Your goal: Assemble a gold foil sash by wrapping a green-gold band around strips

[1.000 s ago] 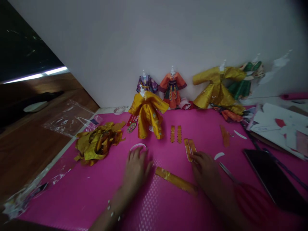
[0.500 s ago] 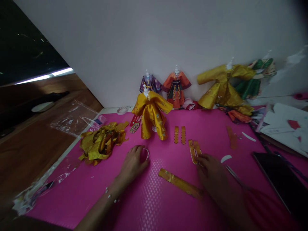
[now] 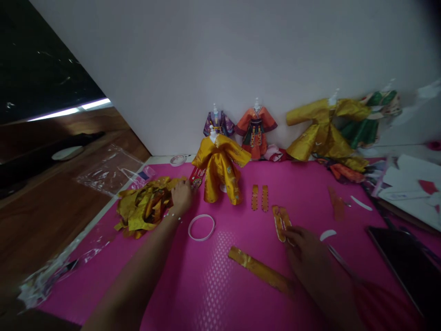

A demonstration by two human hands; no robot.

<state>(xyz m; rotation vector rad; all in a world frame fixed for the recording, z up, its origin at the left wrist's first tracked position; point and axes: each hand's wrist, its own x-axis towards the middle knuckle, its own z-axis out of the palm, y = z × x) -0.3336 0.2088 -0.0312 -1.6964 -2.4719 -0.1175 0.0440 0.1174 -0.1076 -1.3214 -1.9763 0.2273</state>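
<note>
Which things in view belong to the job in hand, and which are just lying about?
Likely in the job:
- gold strip pair at the right hand
- matching strip pair
- long gold fabric strip
- scissors

Apparently lying about:
- smartphone
- clear plastic bag

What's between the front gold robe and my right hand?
In the head view, two small orange strips side by side, then a white-edged pair at the right hand.
</note>
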